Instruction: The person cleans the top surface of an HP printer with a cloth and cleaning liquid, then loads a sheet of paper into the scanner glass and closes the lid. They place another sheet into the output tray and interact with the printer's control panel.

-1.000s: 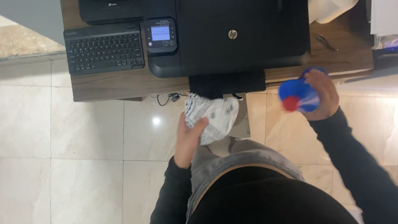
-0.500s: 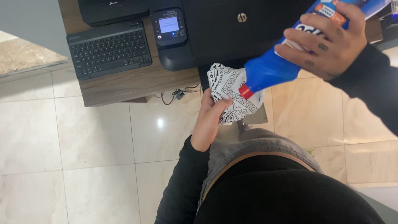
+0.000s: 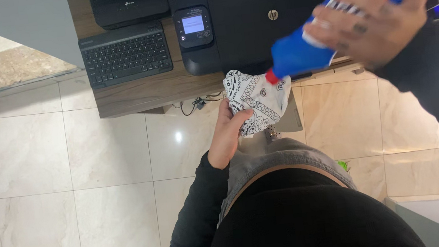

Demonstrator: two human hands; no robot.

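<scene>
Left hand (image 3: 227, 135) clamped on cloth (image 3: 257, 100); right hand (image 3: 373, 22) gripping bottle (image 3: 329, 20), tipped, nozzle toward seven o'clock, touching cloth.

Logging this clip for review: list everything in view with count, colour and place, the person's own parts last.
bottle: one, blue with red tip, tilted, tip at the cloth
cloth: one, white with black pattern, in front of the desk
printer: one, black, on the desk
keyboard: one, black, desk left
router: one, black, behind the keyboard
desk: one, brown wood, top
floor: beige tiles
left hand: holds the cloth
right hand: grips the bottle
</scene>
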